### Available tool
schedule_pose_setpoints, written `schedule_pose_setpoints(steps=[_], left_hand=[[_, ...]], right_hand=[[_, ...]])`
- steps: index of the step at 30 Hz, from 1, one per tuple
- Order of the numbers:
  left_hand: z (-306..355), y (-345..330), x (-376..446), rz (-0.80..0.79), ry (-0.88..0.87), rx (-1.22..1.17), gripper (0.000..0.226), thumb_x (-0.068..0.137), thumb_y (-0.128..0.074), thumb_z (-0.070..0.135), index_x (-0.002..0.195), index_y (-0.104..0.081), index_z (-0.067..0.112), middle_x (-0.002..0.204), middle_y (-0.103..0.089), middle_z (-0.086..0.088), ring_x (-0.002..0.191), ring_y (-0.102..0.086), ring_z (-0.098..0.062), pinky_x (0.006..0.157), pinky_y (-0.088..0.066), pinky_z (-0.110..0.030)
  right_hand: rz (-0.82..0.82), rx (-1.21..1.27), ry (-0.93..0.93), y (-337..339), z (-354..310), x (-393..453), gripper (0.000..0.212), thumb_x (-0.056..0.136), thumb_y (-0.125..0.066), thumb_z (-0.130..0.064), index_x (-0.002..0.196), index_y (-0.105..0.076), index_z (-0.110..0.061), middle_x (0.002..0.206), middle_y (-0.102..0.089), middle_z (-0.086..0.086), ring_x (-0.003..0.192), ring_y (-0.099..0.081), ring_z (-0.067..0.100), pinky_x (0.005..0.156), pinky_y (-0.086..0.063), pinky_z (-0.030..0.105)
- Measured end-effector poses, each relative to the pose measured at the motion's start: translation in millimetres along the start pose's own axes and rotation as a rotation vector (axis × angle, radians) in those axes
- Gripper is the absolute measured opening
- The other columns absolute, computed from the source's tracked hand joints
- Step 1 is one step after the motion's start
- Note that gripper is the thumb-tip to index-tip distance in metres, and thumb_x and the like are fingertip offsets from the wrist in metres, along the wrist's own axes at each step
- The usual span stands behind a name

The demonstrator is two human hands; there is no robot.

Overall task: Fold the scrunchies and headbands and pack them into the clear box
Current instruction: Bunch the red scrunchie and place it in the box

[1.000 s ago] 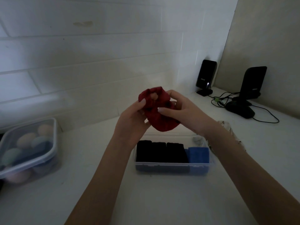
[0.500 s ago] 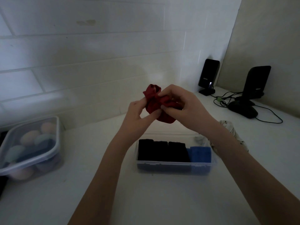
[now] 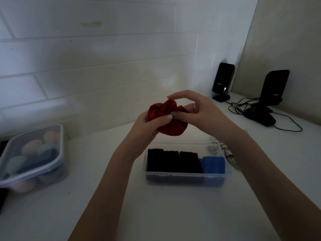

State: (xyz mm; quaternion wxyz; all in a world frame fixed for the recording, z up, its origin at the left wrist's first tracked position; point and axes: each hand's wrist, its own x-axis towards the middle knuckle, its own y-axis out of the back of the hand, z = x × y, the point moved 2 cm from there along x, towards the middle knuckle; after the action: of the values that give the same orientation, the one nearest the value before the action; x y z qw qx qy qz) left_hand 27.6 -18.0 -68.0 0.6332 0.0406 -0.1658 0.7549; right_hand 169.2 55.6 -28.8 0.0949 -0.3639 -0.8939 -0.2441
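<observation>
A dark red scrunchie [image 3: 166,119] is bunched up in the air above the clear box [image 3: 184,178]. My left hand [image 3: 147,129] grips it from the left with thumb on top. My right hand [image 3: 196,110] pinches it from the right, index finger arched over it. The clear box sits on the white counter below my hands. Inside it, three folded black pieces [image 3: 172,161] stand in a row, with a folded blue piece [image 3: 213,164] at the right end.
A lidded plastic tub [image 3: 31,157] of pastel sponges stands at the left. Pale patterned fabric [image 3: 229,157] lies right of the box, partly under my right forearm. Two black speakers [image 3: 223,82] [image 3: 276,87], a mouse [image 3: 260,115] and cables sit at the back right. A tiled wall is behind.
The scrunchie has been turned and gathered between both hands, now more bunched. My right index finger has lifted over it. The hands stay above the box.
</observation>
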Motion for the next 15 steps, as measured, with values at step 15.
schedule_pose_setpoints(steps=[15], left_hand=[[16, 8, -25, -0.011, -0.089, 0.431, 0.054, 0.082, -0.064, -0.004, 0.111, -0.044, 0.038, 0.090, -0.071, -0.014, 0.084, -0.071, -0.022, 0.080, -0.056, -0.028]], right_hand=[[0.031, -0.023, 0.007, -12, 9, -13, 0.021, 0.088, -0.054, 0.000, 0.094, -0.043, -0.016, 0.055, -0.056, 0.014, 0.045, -0.052, 0.012, 0.048, -0.043, 0.020]])
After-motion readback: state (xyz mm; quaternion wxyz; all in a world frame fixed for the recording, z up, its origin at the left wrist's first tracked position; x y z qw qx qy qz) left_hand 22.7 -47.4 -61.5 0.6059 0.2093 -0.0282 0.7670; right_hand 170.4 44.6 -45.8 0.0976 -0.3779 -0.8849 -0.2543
